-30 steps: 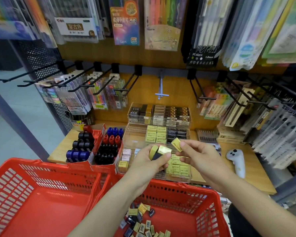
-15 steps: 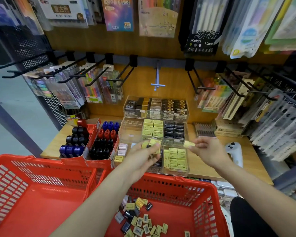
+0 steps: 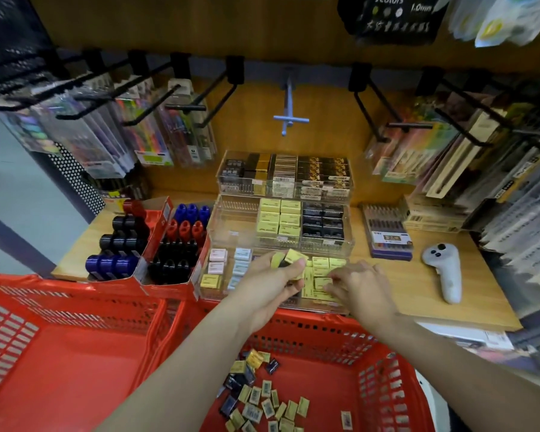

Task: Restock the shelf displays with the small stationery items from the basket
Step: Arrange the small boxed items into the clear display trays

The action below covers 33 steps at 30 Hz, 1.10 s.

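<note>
**Yellow erasers going into the front tray, plenty left in the basket**

Head view: your left hand is curled round a small clutch of yellow erasers, with something dark among them, held just above the near clear tray on the shelf. Your right hand reaches down into that tray's right part, fingertips on the yellow erasers already lying there; whether it pinches one or only presses it flat, you cannot tell from here. The tray behind holds neat yellow and black rows. Judging by this, restocking is well underway but not finished: the near red basket below your arms holds a scatter of loose erasers, yellow and dark. The left red basket shows none.
</note>
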{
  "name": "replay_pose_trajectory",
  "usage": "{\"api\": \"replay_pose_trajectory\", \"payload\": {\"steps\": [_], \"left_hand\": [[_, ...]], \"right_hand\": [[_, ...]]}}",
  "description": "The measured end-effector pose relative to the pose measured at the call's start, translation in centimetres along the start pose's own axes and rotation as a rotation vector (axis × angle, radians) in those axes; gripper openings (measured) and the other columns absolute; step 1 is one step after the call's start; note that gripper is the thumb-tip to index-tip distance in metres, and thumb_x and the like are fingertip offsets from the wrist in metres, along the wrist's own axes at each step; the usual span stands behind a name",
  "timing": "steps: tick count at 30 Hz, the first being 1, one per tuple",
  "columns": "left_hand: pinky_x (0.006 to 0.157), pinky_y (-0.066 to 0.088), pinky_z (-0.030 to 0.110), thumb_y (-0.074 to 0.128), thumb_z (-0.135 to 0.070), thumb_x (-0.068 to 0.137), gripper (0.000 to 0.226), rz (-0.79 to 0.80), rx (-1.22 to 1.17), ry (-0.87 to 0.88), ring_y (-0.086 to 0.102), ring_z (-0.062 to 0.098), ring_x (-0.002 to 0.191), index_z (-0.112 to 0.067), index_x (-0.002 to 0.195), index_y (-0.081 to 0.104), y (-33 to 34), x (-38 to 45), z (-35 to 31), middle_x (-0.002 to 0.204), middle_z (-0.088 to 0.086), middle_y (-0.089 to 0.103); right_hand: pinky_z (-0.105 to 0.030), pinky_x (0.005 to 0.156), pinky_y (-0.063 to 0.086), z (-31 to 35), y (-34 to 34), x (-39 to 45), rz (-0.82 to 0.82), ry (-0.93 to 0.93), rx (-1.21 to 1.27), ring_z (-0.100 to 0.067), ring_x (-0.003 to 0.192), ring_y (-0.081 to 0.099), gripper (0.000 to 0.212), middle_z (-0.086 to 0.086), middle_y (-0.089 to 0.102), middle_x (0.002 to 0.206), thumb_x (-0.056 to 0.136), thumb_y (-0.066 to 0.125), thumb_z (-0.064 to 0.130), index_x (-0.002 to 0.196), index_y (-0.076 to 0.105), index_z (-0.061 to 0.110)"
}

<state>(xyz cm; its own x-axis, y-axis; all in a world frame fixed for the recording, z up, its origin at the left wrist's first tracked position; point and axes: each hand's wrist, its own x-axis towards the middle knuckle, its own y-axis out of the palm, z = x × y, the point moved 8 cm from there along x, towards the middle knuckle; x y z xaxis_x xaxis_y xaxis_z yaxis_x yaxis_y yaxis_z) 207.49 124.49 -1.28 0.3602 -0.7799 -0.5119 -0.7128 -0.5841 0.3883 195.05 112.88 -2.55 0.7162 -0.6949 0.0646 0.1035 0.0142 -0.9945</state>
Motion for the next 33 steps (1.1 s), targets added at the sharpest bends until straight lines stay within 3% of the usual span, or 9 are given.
{"api": "replay_pose_trajectory", "payload": {"steps": [6, 10, 12, 15, 17, 22, 27, 30, 33], "left_hand": [[0.068, 0.056, 0.021, 0.071, -0.004, 0.088, 0.013, -0.015, 0.018, -0.008, 0.060, 0.018, 0.085, -0.007, 0.099, 0.065, -0.5, 0.0, 0.7, 0.096, 0.008, 0.065], [0.069, 0.057, 0.023, 0.072, -0.004, 0.086, 0.016, -0.035, 0.040, -0.012, 0.059, 0.020, 0.084, -0.006, 0.100, 0.064, -0.9, -0.1, 1.1, 0.096, 0.009, 0.064], [0.069, 0.057, 0.024, 0.072, -0.004, 0.086, 0.017, -0.028, 0.058, -0.007, 0.060, 0.021, 0.084, -0.005, 0.101, 0.063, -0.8, -0.2, 1.3, 0.098, 0.011, 0.065], [0.067, 0.056, 0.023, 0.071, -0.003, 0.087, 0.017, 0.004, 0.100, 0.017, 0.062, 0.019, 0.081, -0.004, 0.101, 0.063, -0.3, -0.4, 1.4, 0.094, 0.010, 0.066], [0.068, 0.056, 0.024, 0.072, -0.002, 0.086, 0.020, 0.033, 0.185, 0.057, 0.063, 0.017, 0.075, -0.002, 0.104, 0.062, 0.2, -0.6, 1.3, 0.088, 0.008, 0.065], [0.075, 0.058, 0.025, 0.072, 0.000, 0.086, 0.027, 0.069, 0.370, 0.067, 0.067, 0.019, 0.082, -0.005, 0.110, 0.060, 0.8, -0.9, 1.6, 0.100, 0.010, 0.067], [0.072, 0.057, 0.023, 0.072, 0.002, 0.085, 0.025, 0.084, 0.357, 0.085, 0.066, 0.015, 0.078, -0.004, 0.107, 0.061, 1.2, -1.0, 1.6, 0.093, 0.008, 0.064], [0.071, 0.056, 0.023, 0.073, 0.002, 0.084, 0.027, 0.071, 0.356, 0.085, 0.066, 0.017, 0.076, -0.007, 0.106, 0.063, 1.2, -0.9, 1.4, 0.093, 0.009, 0.065], [0.074, 0.060, 0.028, 0.071, 0.003, 0.086, 0.028, 0.032, 0.390, 0.080, 0.067, 0.016, 0.066, -0.012, 0.107, 0.063, 0.7, -0.7, 1.2, 0.090, 0.010, 0.064]], "right_hand": [[-0.036, 0.084, 0.033, 0.8, 0.4, -0.2, -0.050, 0.004, 0.030, -0.017, 0.099, 0.062, 0.037, 0.006, 0.074, 0.088, 0.089, 0.062, 0.050, 0.118, 0.063, 0.027], [-0.034, 0.087, 0.043, 0.4, -1.8, -0.4, -0.114, 0.002, 0.116, -0.017, 0.100, 0.065, 0.022, 0.004, 0.072, 0.105, 0.097, 0.057, 0.029, 0.116, 0.064, 0.022], [-0.024, 0.080, 0.052, 0.1, -3.7, -0.2, -0.126, 0.069, 0.429, -0.014, 0.088, 0.069, 0.021, 0.001, 0.070, 0.107, 0.099, 0.055, 0.019, 0.112, 0.070, 0.014], [-0.020, 0.073, 0.058, 1.7, -3.0, -0.5, 0.219, 0.282, 1.163, -0.013, 0.081, 0.073, 0.030, -0.004, 0.073, 0.101, 0.098, 0.056, 0.026, 0.114, 0.070, 0.004], [-0.024, 0.077, 0.059, 2.9, -2.7, -1.2, 0.328, 0.315, 1.331, -0.016, 0.089, 0.073, 0.026, -0.007, 0.074, 0.101, 0.095, 0.063, 0.022, 0.107, 0.073, 0.002], [-0.022, 0.074, 0.058, 2.4, -3.5, -2.0, 0.212, 0.348, 1.270, -0.014, 0.084, 0.072, 0.007, -0.009, 0.074, 0.091, 0.088, 0.071, 0.009, 0.083, 0.076, 0.009], [-0.021, 0.080, 0.056, 2.6, -4.7, -1.9, 0.181, 0.224, 1.030, -0.007, 0.085, 0.069, 0.003, 0.005, 0.074, 0.087, 0.083, 0.078, 0.023, 0.083, 0.075, 0.023], [-0.028, 0.079, 0.060, 1.4, -4.7, -1.3, 0.188, 0.322, 1.214, -0.016, 0.079, 0.071, 0.010, -0.005, 0.073, 0.094, 0.084, 0.075, 0.011, 0.086, 0.073, 0.020], [-0.021, 0.076, 0.054, -2.3, -5.4, -0.4, 0.068, 0.314, 0.847, -0.010, 0.079, 0.068, 0.008, 0.005, 0.070, 0.092, 0.087, 0.073, 0.015, 0.086, 0.071, 0.022]]}}
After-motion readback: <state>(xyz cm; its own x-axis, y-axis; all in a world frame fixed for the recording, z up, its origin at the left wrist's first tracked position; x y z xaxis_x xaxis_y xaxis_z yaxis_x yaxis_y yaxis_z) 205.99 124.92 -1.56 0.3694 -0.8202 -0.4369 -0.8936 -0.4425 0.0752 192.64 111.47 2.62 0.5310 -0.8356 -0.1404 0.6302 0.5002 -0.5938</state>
